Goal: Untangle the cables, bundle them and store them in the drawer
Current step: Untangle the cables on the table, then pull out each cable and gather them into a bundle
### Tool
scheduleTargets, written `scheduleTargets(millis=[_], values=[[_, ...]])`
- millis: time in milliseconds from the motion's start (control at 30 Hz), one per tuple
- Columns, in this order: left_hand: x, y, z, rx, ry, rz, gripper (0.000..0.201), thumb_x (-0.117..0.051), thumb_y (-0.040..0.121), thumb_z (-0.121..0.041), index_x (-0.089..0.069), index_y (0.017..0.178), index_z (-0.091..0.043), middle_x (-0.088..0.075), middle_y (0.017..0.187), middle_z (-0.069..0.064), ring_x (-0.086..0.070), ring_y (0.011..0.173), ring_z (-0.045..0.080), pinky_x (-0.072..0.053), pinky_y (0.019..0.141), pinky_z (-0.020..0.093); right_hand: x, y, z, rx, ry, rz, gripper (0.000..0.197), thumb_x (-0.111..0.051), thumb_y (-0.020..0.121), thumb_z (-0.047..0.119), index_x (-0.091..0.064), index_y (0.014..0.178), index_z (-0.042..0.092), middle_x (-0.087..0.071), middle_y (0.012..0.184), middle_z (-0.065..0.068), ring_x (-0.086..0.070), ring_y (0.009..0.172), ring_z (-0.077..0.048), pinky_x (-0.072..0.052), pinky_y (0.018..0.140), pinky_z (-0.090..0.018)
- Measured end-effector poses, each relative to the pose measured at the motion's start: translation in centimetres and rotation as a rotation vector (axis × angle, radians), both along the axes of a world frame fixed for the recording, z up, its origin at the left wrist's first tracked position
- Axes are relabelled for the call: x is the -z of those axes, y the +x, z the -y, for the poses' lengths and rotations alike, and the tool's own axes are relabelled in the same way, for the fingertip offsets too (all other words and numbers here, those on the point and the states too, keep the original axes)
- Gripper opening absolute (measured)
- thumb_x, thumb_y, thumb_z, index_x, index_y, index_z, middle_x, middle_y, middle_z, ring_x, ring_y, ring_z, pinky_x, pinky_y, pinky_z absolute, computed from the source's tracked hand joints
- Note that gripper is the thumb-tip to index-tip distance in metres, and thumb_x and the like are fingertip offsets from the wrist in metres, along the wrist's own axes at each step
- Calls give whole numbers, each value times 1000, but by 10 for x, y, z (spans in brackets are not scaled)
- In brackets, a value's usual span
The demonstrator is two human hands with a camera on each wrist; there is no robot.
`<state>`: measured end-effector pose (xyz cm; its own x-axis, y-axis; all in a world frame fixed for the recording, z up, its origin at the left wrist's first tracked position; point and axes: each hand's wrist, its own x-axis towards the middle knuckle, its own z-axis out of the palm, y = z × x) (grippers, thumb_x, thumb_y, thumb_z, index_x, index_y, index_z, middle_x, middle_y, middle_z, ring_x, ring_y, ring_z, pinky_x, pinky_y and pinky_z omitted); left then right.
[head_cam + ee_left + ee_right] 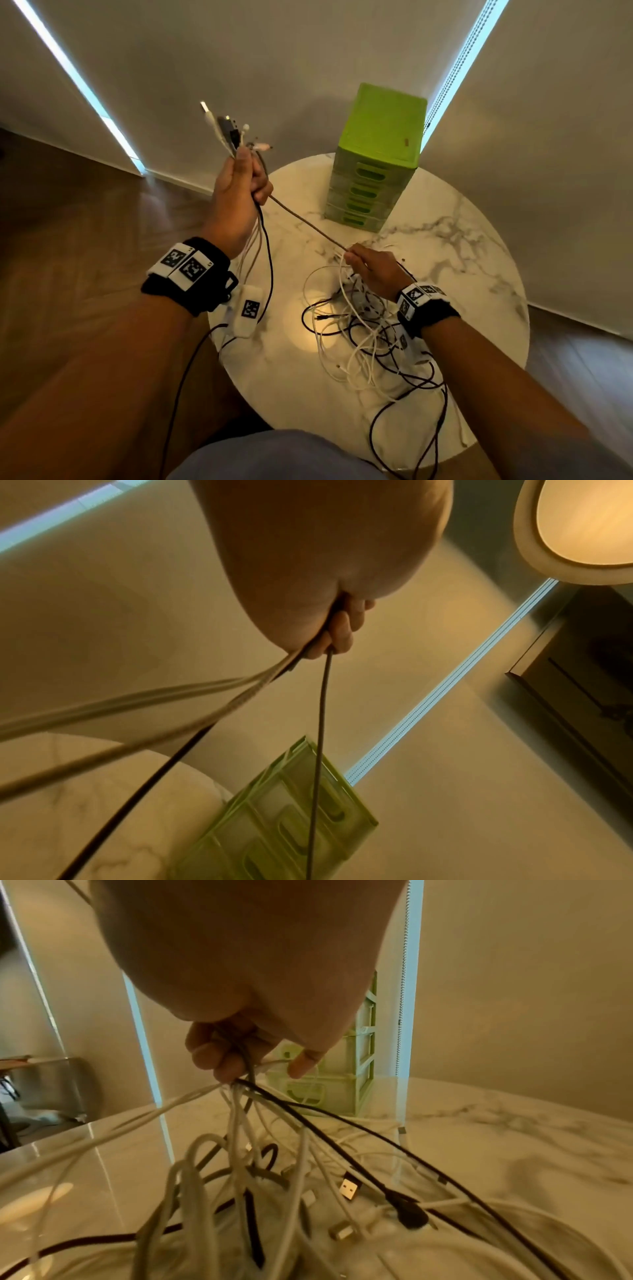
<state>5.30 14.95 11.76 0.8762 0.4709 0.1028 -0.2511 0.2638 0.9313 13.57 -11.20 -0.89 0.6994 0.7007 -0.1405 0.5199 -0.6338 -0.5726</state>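
Note:
My left hand (239, 192) is raised above the table's left edge and grips several cable ends (226, 132), whose plugs stick up past the fist. A brown braided cable (308, 222) runs taut from that fist down to my right hand (368, 265), which grips it low over a tangle of white and black cables (370, 339) on the marble table (462, 246). In the right wrist view the fingers (212, 1053) curl round several cables (240, 1118) lifted from the heap. A green drawer unit (376, 164) stands at the table's back, all drawers closed.
The round table stands in a corner between pale walls with bright vertical light strips (455, 72). Wooden floor (85, 205) lies to the left. A black cable (185, 373) hangs off the table's left edge. A round lamp (582, 528) glows in the left wrist view.

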Motion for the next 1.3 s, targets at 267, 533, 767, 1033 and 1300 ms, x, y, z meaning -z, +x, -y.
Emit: scheduleTargets(millis=[267, 533, 767, 1033, 1300], values=[[37, -17, 25, 73, 502, -282, 33, -38, 109, -37, -58, 104, -12, -47, 78, -10, -45, 70, 3, -39, 75, 26, -51, 27, -25, 303, -80, 125, 42, -35, 108, 45, -67, 90, 25, -70, 90, 5, -65, 101, -27, -31, 90, -40], [44, -10, 67, 268, 284, -422, 56, -39, 101, -62, -65, 96, -13, -47, 71, 3, -44, 65, 11, -37, 66, 27, -89, -38, -38, -4, 177, 319, 28, -39, 107, 40, -64, 106, 28, -64, 89, 16, -61, 86, -11, -34, 91, -42], [36, -2, 66, 215, 301, -369, 29, -47, 107, -39, -60, 94, -16, -44, 77, -2, -44, 74, 14, -41, 77, 30, -57, -50, -32, 29, 72, 5, 30, -33, 107, 49, -54, 91, 34, -59, 80, 19, -56, 86, -5, -29, 88, -42], [9, -6, 13, 6, 382, -252, 27, -43, 109, -34, -61, 117, -15, -40, 76, -11, -39, 66, 2, -37, 66, 14, -6, -13, 4, 74, -35, -80, 27, -40, 107, 41, -59, 95, 26, -65, 93, 6, -62, 90, -21, -48, 89, -43], [6, -23, -10, -170, 289, -202, 26, -44, 108, -36, -56, 118, -14, -41, 72, -12, -38, 67, 6, -37, 68, 23, -39, 19, 6, 220, -31, 19, 39, -34, 106, 53, -63, 90, 33, -65, 72, 13, -69, 84, -22, -49, 90, -47]])
